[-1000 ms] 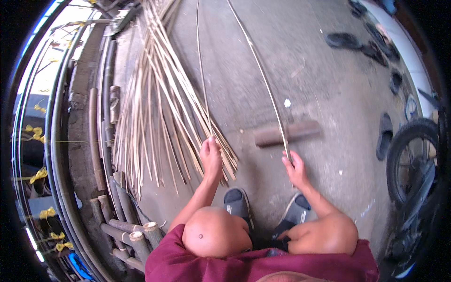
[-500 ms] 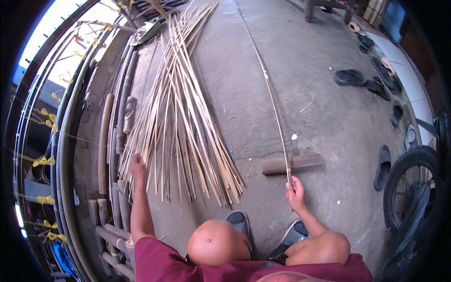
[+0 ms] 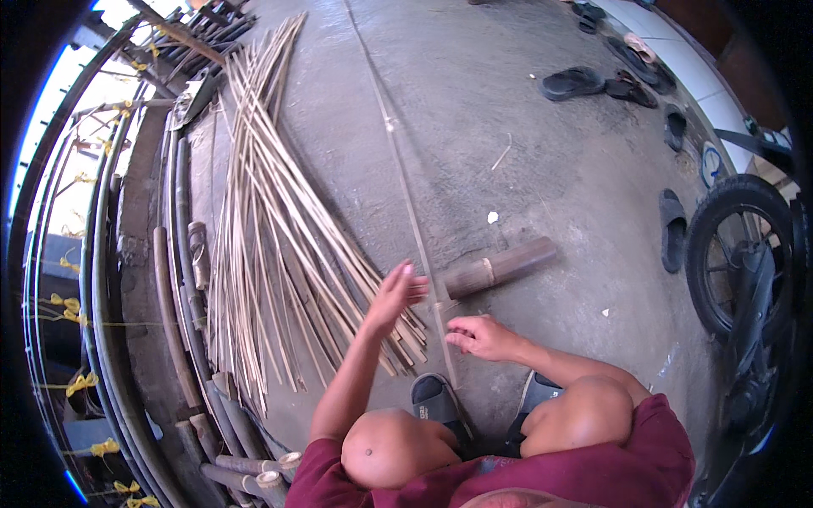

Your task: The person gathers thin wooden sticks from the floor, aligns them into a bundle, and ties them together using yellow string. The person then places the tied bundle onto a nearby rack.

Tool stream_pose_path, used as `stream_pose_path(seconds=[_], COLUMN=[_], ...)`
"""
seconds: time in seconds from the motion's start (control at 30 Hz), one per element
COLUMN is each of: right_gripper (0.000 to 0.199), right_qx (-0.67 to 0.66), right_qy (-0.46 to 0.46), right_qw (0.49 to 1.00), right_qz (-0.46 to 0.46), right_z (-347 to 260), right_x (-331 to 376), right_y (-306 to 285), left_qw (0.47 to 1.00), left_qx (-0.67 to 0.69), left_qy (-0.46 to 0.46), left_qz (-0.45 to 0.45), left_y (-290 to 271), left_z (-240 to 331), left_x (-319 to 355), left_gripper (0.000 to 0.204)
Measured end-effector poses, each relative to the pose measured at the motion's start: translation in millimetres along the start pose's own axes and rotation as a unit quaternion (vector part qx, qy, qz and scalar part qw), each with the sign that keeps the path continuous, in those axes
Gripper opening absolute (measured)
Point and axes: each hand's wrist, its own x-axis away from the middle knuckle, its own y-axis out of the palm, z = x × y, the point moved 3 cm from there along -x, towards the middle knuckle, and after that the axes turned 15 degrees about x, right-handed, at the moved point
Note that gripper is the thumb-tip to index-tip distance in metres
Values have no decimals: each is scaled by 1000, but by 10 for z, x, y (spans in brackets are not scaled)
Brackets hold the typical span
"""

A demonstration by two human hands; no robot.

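A long thin bamboo strip [image 3: 410, 199] runs from the far edge down to near my feet, its near end blurred. It passes by the left end of a short, thick bamboo tube [image 3: 512, 261] lying on the floor. My left hand [image 3: 395, 298] is just left of the strip, fingers stretched toward it and thumb up, with nothing visible in it. On the other side, my right hand [image 3: 486, 338] has loosely bent fingers apart, their tips beside the strip. A big bundle of bamboo strips [image 3: 262, 182] fans out on the floor to the left.
Bamboo poles [image 3: 174, 313] lie along the left side by a rack tied with yellow cord [image 3: 82, 383]. Sandals [image 3: 573, 83] are scattered at the right. A black-tyred wheel [image 3: 699, 271] stands at the right edge. My sandalled feet [image 3: 436, 398] are close in front.
My left hand has swung from the bundle's left side over to the single strip. My right hand has let go of the strip's near end. The view has shifted, and the tube looks turned.
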Motion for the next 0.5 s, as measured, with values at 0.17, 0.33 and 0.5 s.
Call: stream_pose_path(seconds=[0.17, 0.33, 0.5], right_gripper=[56, 70, 70], right_qx=[411, 492, 371], right_qy=[-63, 62, 314], right_qw=[893, 868, 869], right_qz=[171, 22, 96], right_z=[233, 1051, 1135], right_x=[-218, -28, 732], right_y=[-761, -1054, -1505], left_qw=[988, 981, 978], left_qx=[150, 181, 177], left_qy=[-40, -47, -49], left_qz=[13, 51, 95], left_y=[319, 210, 22], left_z=[-172, -115, -200], left_x=[-276, -282, -224], left_gripper=[25, 24, 26])
